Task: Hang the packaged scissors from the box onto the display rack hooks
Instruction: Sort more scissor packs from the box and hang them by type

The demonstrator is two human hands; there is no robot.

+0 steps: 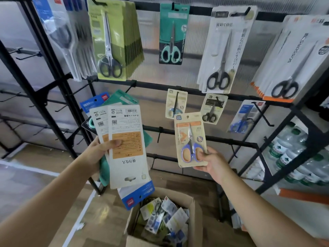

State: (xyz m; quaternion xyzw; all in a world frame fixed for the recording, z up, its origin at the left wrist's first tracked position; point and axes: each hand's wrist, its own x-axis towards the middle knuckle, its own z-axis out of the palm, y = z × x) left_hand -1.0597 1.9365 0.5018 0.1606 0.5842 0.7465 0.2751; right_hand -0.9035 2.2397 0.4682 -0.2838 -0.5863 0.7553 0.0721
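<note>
Two hands up in front of the black metal rack. Your left hand has its grip closed on a fanned stack of packs, thumb pressed on the orange panel of the front card; backs face you, white card with printed text, blue and teal cards behind. Your right hand pinches the lower right corner of a small scissors pack: beige card, clear blister, purple-and-orange handles, held upright just before the middle bar. Behind it hang a small beige pack and a black-handled pack on thin black hooks, and a blue-handled pack further right. Top row: thick green bundle, single teal pack, white packs, more white ones far right. Open cardboard box on the wooden floor below, holding loose glossy packs jumbled together. Shrink-wrapped water bottles sit on the right shelf.
</note>
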